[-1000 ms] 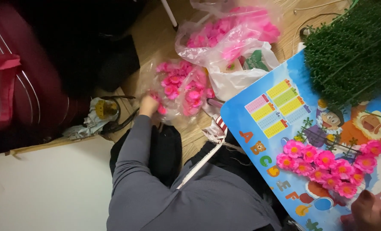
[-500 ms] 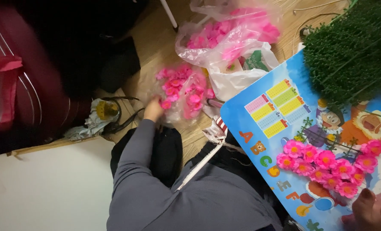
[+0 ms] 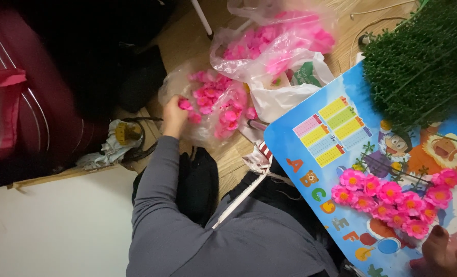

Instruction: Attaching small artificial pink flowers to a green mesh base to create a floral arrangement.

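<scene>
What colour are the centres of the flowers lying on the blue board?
The flowers are pink with orange-yellow centres, seen in the head view.

1. Right hand (image 3: 444, 254), at five o'clock, is cut off by the frame's bottom edge; its grip cannot be judged.
2. Left hand (image 3: 174, 117) is motion-blurred among pink flowers (image 3: 215, 105); its fingertips are hidden.
3. Green mat (image 3: 426, 59), at two o'clock, runs past the frame's edge.
</scene>
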